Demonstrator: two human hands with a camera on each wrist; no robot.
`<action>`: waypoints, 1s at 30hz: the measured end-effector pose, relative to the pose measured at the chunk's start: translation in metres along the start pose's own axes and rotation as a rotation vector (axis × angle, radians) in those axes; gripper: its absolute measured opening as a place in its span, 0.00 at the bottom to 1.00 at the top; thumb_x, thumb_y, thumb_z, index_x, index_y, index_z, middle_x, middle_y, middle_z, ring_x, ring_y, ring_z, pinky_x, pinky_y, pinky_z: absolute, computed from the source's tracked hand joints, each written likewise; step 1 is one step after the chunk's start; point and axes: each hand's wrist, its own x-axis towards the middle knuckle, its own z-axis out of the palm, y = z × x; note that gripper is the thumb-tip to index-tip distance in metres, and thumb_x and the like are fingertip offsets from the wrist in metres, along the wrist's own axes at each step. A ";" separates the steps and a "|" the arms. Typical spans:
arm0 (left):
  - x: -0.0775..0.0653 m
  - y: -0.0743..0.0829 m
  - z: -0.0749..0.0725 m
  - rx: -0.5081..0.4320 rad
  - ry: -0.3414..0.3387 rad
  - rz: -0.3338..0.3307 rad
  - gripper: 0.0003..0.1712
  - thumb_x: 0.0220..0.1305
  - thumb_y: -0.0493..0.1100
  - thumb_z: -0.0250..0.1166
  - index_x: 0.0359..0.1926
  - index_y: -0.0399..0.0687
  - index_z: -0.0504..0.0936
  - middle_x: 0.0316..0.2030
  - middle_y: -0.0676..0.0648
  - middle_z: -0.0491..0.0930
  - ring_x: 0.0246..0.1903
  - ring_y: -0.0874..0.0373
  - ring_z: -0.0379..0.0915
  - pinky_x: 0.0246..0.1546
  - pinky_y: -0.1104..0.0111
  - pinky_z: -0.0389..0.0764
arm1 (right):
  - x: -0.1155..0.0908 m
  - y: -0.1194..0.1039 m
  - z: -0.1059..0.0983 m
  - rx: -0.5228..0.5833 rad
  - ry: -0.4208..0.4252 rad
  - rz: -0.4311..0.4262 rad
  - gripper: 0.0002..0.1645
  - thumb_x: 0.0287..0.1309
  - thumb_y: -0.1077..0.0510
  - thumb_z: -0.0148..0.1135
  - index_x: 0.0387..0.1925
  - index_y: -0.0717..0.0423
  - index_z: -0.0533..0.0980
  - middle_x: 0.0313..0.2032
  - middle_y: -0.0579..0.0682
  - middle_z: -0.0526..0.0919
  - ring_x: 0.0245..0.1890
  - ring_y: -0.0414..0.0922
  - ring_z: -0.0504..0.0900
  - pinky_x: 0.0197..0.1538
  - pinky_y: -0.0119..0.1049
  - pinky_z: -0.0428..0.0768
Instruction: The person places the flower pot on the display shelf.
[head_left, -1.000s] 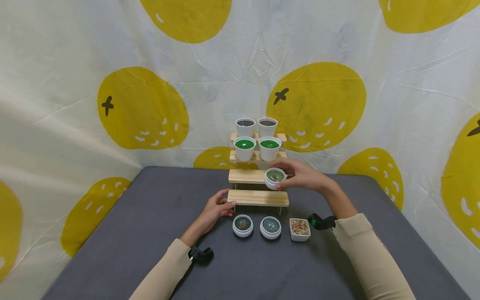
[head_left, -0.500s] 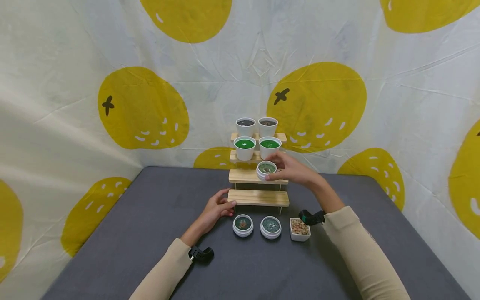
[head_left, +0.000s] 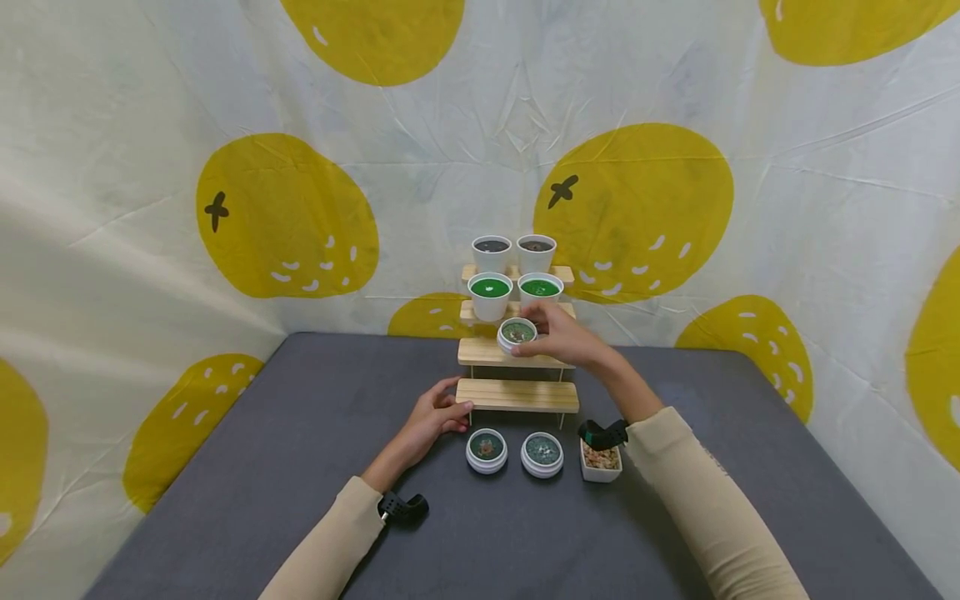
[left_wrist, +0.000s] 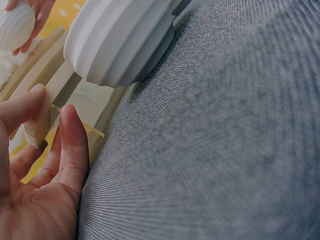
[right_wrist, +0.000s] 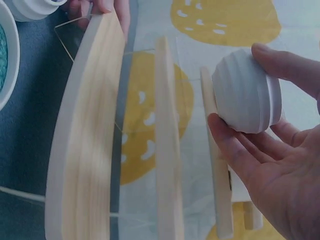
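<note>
My right hand (head_left: 558, 336) holds a small white ribbed pot (head_left: 517, 333) with a speckled green top. It is above the second-lowest board (head_left: 495, 354) of a wooden tiered stand, near its middle. In the right wrist view, thumb and fingertips grip the white pot (right_wrist: 245, 92) by its sides, apart from the boards. My left hand (head_left: 431, 419) pinches the left end of the stand's lowest board (head_left: 517, 395). The left wrist view has the thumb on the board's top and fingers (left_wrist: 74, 135) beneath it.
Two white cups with green tops, one of them this green-topped cup (head_left: 490, 296), stand on the third board. Two dark-topped cups (head_left: 491, 252) stand on the top board. In front sit two white pots (head_left: 486, 452) and a square dish (head_left: 600, 467) of small pieces.
My right hand has carried the pot leftward and slightly up, from the second-lowest board's right end to near its middle. The left hand has stayed on the stand.
</note>
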 end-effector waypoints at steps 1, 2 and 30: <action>0.000 0.000 0.000 0.002 0.001 -0.002 0.40 0.69 0.41 0.70 0.77 0.48 0.62 0.38 0.46 0.78 0.32 0.57 0.81 0.37 0.69 0.86 | 0.001 0.000 0.002 -0.001 0.003 -0.002 0.42 0.56 0.59 0.77 0.66 0.63 0.63 0.63 0.62 0.74 0.62 0.57 0.76 0.64 0.48 0.75; 0.000 0.000 0.000 0.002 0.001 -0.003 0.40 0.69 0.41 0.70 0.77 0.48 0.62 0.38 0.47 0.78 0.32 0.57 0.81 0.37 0.68 0.86 | 0.003 0.000 0.004 -0.001 0.007 -0.010 0.41 0.56 0.60 0.77 0.65 0.63 0.63 0.63 0.63 0.74 0.62 0.58 0.76 0.64 0.48 0.75; -0.001 0.001 0.000 0.017 -0.003 0.006 0.40 0.69 0.42 0.69 0.76 0.48 0.62 0.37 0.47 0.79 0.32 0.57 0.81 0.37 0.68 0.86 | 0.021 0.009 0.036 -0.043 0.033 -0.014 0.39 0.59 0.57 0.75 0.64 0.61 0.63 0.64 0.63 0.75 0.61 0.56 0.79 0.61 0.47 0.78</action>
